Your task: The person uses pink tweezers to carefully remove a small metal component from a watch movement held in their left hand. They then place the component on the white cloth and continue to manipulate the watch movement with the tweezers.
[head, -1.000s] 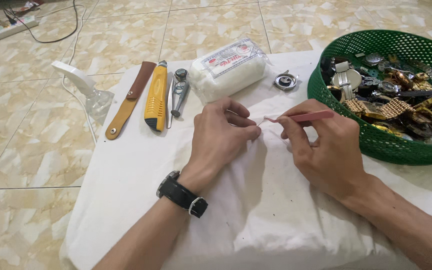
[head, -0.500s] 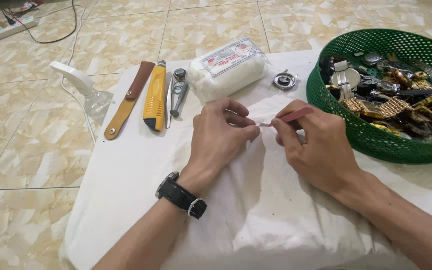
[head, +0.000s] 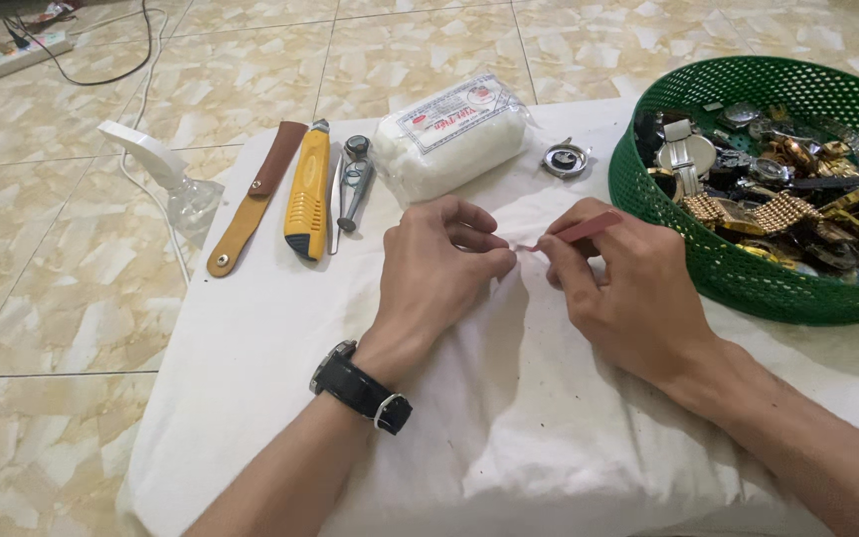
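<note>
Head view: a white wrapped packet point(head: 452, 136) with a red-and-white label lies behind the hands, and a green basket point(head: 668, 239) holds watches point(head: 777, 189). Right hand point(head: 628, 298) pinches a pink tool point(head: 579, 231); left hand's point(head: 434, 273) fingertips are pressed together at its tip.

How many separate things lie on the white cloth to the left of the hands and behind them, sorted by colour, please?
Yellow: 1, utility knife
Brown: 1, leather strap
Metal: 3, tweezers, pliers-like tool, round case part
White: 1, wrapped cotton pack
Total: 6

The round green plastic mesh basket point(head: 688, 259) runs off the right edge — whatever the left hand point(head: 439, 273) pinches stays hidden.
</note>
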